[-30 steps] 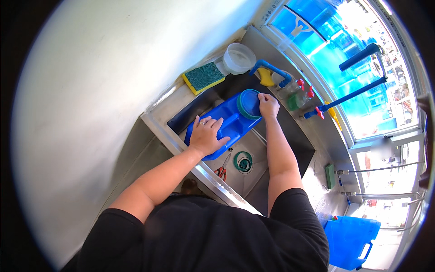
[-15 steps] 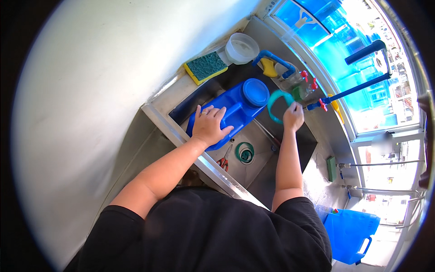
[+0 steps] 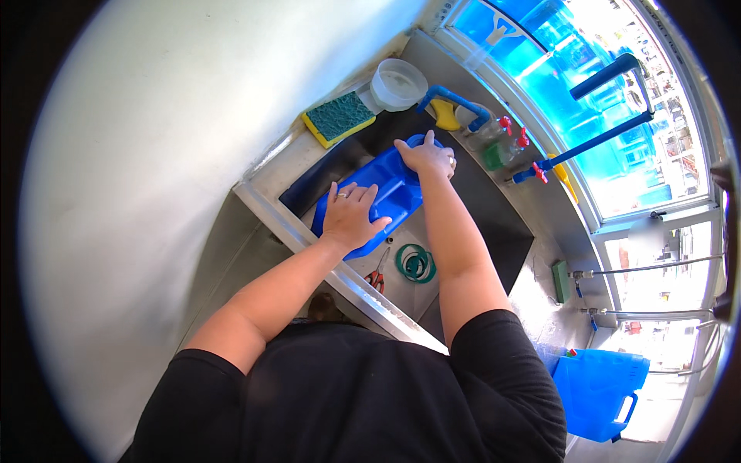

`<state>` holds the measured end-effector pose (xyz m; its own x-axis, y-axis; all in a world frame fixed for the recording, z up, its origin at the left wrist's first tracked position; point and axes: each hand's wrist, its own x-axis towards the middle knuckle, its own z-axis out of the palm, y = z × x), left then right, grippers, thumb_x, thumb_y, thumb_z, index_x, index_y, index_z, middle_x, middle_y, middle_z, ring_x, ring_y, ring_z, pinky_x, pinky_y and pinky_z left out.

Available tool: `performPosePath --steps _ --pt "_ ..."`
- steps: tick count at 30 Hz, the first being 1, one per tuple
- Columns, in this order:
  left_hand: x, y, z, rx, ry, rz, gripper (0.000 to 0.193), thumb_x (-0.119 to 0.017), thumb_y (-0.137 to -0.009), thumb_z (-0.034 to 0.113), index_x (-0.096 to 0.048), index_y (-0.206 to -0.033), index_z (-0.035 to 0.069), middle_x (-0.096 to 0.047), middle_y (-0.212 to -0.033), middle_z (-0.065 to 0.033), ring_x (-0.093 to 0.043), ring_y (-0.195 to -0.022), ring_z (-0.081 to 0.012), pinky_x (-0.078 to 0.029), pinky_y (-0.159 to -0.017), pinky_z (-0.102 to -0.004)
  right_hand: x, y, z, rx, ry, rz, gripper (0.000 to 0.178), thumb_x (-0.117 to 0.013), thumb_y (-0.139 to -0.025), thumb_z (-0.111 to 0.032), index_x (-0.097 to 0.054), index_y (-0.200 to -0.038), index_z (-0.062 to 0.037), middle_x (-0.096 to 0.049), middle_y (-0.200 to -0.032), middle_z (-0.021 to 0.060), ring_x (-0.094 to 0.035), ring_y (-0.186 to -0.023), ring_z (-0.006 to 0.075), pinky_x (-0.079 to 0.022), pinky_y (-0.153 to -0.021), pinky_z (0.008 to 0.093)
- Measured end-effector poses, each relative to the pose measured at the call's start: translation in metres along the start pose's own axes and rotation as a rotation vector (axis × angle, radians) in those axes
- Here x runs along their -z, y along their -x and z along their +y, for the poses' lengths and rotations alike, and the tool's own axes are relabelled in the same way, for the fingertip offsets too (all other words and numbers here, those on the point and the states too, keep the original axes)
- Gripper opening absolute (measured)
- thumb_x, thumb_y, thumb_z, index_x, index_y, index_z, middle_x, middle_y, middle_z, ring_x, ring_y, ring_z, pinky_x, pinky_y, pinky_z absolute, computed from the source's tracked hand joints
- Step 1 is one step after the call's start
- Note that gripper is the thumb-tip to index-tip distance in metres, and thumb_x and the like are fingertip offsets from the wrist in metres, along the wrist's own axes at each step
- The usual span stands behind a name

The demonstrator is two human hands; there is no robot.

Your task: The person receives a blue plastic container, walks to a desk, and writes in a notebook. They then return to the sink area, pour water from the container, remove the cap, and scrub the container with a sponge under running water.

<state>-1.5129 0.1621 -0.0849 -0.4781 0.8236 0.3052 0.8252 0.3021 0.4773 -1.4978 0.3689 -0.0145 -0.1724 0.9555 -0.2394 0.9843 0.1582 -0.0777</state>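
A blue plastic jug (image 3: 397,197) lies on its side across the metal sink (image 3: 502,231). Flat on its body, near the bottom end, rests my left hand (image 3: 353,217), fingers spread. My right hand (image 3: 431,158) reaches over the far end and wraps its fingers round the jug's round blue cap (image 3: 417,140), mostly hiding it. On the sink floor beside the jug are several green plastic rings (image 3: 415,264), loosely stacked round the drain. Orange-handled scissors (image 3: 375,278) lie next to them, near a small dark round piece (image 3: 389,240).
A green-and-yellow sponge (image 3: 338,119) and a clear plastic tub (image 3: 398,85) stand on the back ledge. Blue pipes with red-handled taps (image 3: 540,171) jut out by the window, near clear bottles (image 3: 494,147). Another blue jug (image 3: 598,390) stands at the right.
My right hand held a teal ring near the taps; it has moved left onto the jug's cap. The ring is out of that hand, and more rings show by the drain. My left hand stays put.
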Motion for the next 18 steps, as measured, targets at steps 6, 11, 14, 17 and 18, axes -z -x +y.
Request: performPosePath --steps 6,11,14,17,18 --pt "0.003 0.000 -0.006 0.053 0.006 0.006 0.070 -0.072 -0.078 0.050 -0.055 -0.131 0.007 -0.062 -0.120 -0.0116 -0.052 -0.123 -0.0324 -0.027 -0.111 -0.0582 0.020 -0.042 0.035 0.845 -0.613 -0.193 0.083 -0.077 -0.068 -0.041 -0.051 -0.140 -0.0095 -0.054 -0.133 0.0249 -0.051 -0.126 0.0391 -0.041 -0.105 0.0444" --pt "-0.003 0.000 0.004 0.058 0.022 -0.011 0.073 -0.072 -0.077 0.052 -0.054 -0.132 0.008 -0.061 -0.122 -0.0134 -0.051 -0.124 -0.0329 -0.026 -0.112 -0.0573 0.026 -0.066 0.036 0.353 -0.123 0.085 0.092 -0.051 -0.083 -0.072 -0.048 -0.139 0.0013 -0.050 -0.139 0.0274 -0.050 -0.129 0.0374 -0.040 -0.107 0.0422" --pt "-0.003 0.000 0.006 0.048 0.019 -0.017 0.073 -0.073 -0.077 0.051 -0.054 -0.132 0.008 -0.061 -0.122 -0.0133 -0.051 -0.123 -0.0331 -0.026 -0.112 -0.0571 0.009 -0.056 0.020 0.288 -0.004 0.015 0.095 -0.044 -0.084 -0.077 -0.042 -0.145 -0.0039 -0.055 -0.134 0.0277 -0.051 -0.129 0.0369 -0.033 -0.112 0.0418" --pt "-0.003 0.001 0.003 0.043 0.017 -0.006 0.073 -0.073 -0.076 0.051 -0.054 -0.132 0.008 -0.061 -0.122 -0.0131 -0.051 -0.123 -0.0333 -0.026 -0.113 -0.0572 -0.002 -0.046 0.011 0.459 0.016 0.133 0.087 -0.057 -0.079 -0.072 -0.048 -0.142 -0.0133 -0.053 -0.139 0.0205 -0.052 -0.127 0.0353 -0.039 -0.108 0.0396" --pt "-0.003 0.002 0.002 0.042 0.014 -0.006 0.073 -0.073 -0.076 0.051 -0.054 -0.132 0.008 -0.061 -0.122 -0.0130 -0.051 -0.123 -0.0333 -0.026 -0.113 -0.0572 -0.004 -0.043 0.009 0.563 -0.147 0.013 0.084 -0.060 -0.078 -0.069 -0.050 -0.141 -0.0151 -0.053 -0.138 0.0196 -0.052 -0.126 0.0344 -0.040 -0.107 0.0402"
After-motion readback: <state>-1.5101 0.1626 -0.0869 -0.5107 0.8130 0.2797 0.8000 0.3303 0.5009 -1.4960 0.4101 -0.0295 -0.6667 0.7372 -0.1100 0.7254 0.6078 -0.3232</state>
